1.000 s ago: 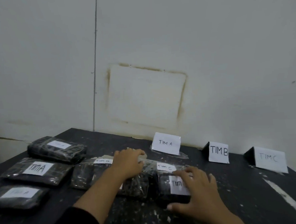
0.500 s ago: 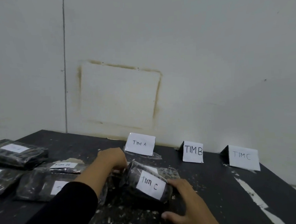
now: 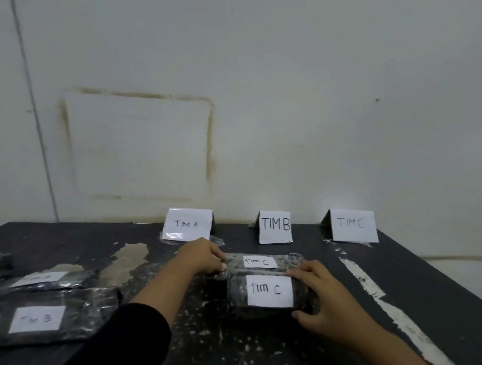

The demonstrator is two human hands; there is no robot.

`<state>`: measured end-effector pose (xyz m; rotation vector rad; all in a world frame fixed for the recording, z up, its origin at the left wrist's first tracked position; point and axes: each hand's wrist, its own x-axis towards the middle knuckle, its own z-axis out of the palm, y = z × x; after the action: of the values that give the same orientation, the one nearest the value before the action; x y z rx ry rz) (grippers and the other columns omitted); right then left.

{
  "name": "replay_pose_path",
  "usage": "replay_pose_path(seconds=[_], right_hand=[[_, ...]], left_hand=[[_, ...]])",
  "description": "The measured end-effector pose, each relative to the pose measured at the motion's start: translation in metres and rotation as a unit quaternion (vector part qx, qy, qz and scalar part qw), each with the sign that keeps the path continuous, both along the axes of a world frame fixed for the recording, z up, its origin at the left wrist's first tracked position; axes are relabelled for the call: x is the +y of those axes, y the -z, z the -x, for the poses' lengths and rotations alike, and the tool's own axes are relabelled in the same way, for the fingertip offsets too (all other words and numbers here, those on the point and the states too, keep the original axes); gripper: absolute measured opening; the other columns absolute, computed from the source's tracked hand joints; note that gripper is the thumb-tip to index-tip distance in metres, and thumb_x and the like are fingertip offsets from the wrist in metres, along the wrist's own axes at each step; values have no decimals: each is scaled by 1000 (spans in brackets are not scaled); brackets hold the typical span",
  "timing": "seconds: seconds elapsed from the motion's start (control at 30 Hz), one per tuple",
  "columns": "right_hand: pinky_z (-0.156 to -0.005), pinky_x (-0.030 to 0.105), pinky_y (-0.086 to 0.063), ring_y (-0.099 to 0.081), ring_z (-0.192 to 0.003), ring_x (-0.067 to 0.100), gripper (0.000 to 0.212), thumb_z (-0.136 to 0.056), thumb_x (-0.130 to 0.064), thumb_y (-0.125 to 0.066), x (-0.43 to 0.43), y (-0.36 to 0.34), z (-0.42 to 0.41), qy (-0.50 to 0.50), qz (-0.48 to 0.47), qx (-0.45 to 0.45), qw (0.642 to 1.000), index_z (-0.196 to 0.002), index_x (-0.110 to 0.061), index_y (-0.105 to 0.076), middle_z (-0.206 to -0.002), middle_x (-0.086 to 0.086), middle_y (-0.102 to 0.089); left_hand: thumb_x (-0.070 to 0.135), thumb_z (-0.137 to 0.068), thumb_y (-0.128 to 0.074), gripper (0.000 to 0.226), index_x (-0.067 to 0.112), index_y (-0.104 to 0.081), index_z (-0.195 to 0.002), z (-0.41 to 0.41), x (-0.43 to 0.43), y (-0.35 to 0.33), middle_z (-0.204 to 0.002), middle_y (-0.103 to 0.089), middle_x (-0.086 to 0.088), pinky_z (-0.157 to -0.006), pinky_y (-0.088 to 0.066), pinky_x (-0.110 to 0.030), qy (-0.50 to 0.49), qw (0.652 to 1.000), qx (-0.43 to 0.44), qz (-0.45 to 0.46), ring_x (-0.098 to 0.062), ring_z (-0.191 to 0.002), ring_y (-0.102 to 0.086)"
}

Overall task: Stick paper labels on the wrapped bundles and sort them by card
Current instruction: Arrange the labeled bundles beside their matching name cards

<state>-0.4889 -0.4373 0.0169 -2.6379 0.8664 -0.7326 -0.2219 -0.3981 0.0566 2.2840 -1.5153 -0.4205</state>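
The near bundle (image 3: pixel 265 295), labelled TIM C, is lying at lower centre, touching a second bundle (image 3: pixel 263 261). The right hand (image 3: pixel 324 301) is gripping the near one's end; the left hand (image 3: pixel 200 256) is pinching the second's wrap. Its slippery wrap could be sliding loose before reaching the TIM C card (image 3: pixel 352 226), upper right.

Black table (image 3: pixel 409 270) scuffed with pale paint streaks; behind it, an off-white wall (image 3: pixel 313 93) bearing a brownish rectangular stain (image 3: pixel 209 144).

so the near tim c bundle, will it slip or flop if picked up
The near TIM C bundle is wrapped in shiny film, so probably slippery. It looks blocky and thick, likely stiff, not floppy. Flat on the table, it seems unlikely to roll.
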Motion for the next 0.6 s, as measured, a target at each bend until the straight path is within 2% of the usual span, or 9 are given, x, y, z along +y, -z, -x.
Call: replay_pose_path(seconds=[0.1,0.2,0.27,0.47,0.6], right_hand=[[-88,-6,-23,-37,-112,-9,68,-69,-30,-73,-16,0,36,30,14,2,999,-130,-34,-44,-122,-27,-32],[-85,2,-35,-45,-108,-10,65,-64,-24,-76,-29,0,72,57,13,-30,998,-117,-43,-43,-119,-29,-40],[-80,4,-40,-44,-109,-11,61,-64,-21,-77,-38,0,93,80,16,-35,996,-112,-40,-46,-117,-27,-42],[-81,7,-38,-38,-111,-20,65,-63,-12,-78,-61,2,154,140,15,-61,988,-105,-49,-43,-114,-29,-43],[-87,8,-36,-41,-106,-21,65,-63,-7,-79,-74,3,190,174,10,-63,983,-109,-41,-47,-112,-30,-43]], left_hand=[[38,-81,-71,31,33,-69,-111,29,-18,4,-131,-60,4,-99,-42,-27,17,1000,9,17,-15,-118,-54],[41,-80,-71,30,33,-71,-109,58,-40,10,-127,-63,4,-98,-44,-28,17,999,10,40,-16,-117,-56],[42,-80,-70,30,32,-71,-109,77,-52,13,-126,-64,4,-96,-44,-28,15,998,11,58,-16,-116,-57],[41,-82,-68,30,27,-71,-109,138,-94,22,-122,-65,1,-90,-47,-27,15,995,12,99,-18,-112,-58],[43,-84,-65,29,24,-73,-105,174,-121,29,-115,-67,-2,-88,-49,-30,15,995,24,97,-21,-108,-61]])
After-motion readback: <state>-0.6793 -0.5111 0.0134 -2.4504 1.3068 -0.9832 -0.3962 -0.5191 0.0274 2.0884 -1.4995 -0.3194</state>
